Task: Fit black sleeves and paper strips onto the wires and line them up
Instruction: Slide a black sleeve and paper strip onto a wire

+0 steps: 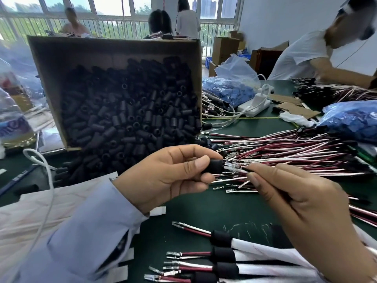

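Black sleeve (212, 166) sat between the two hands.
Left hand (169, 176) pinched it; right hand (306, 203) gripped the wire (241, 170), terminals at the sleeve's mouth.

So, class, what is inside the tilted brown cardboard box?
A heap of short black tubular sleeves, spilling past the lower edge. The box shows bare upper wall; anything beneath the heap is covered.

The left hand (163, 178) holds one black sleeve (213, 166); the right hand (306, 211) pinches one wire (242, 170). Four finished wires (221, 238), each with a sleeve and paper, lie at the lower middle. One cardboard box (61, 58) holds sleeves beyond counting; the loose wires (285, 152) on the bench (204, 213) are likewise uncountable. Four other people (302, 56) show along the top.
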Tool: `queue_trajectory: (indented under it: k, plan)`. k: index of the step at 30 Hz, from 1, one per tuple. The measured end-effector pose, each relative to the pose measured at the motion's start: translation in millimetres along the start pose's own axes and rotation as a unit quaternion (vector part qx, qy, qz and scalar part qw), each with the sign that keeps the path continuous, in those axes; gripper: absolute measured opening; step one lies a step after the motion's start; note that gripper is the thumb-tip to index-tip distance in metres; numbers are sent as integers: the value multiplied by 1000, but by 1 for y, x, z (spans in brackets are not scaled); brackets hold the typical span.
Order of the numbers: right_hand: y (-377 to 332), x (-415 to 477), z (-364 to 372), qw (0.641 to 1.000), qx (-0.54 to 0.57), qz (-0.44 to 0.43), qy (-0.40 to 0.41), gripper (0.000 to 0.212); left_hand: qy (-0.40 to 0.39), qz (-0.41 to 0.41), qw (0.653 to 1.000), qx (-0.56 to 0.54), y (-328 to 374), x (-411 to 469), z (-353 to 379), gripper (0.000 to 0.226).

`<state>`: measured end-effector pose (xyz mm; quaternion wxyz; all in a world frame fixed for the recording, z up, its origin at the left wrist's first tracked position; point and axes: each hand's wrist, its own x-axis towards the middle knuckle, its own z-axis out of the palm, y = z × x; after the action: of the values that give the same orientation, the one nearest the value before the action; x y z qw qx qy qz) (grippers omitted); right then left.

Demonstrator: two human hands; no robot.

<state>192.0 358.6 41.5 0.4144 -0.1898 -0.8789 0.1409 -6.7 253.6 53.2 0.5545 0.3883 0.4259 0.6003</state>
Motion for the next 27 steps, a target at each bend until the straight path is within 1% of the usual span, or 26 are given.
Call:
queue_trajectory:
  k: [3,6,9,11,14,16,24,27]
  plan:
    - [2,-2,2,999,-44,-24,16,30,23,17,999,31,2,-2,3,16]
    - [3,-4,5,998,-34,-46,20,27,56,31,997,36,3,-2,6,18]
    - [4,-4,7,999,-14,-42,10,27,80,45,994,55,2,-2,10,24]
    - [4,-4,7,1000,6,-29,-6,27,86,56,990,100,4,-4,11,24]
    - [4,-3,8,998,44,-15,-45,26,94,67,971,208,11,-7,8,22]
    - [3,-2,10,995,72,-10,-70,26,102,68,966,228,13,-8,6,24]
    - [1,-3,13,999,10,-7,-46,26,137,74,960,231,3,0,5,28]
    - [1,-3,12,999,-11,-12,-38,27,133,87,950,270,4,-2,5,26]
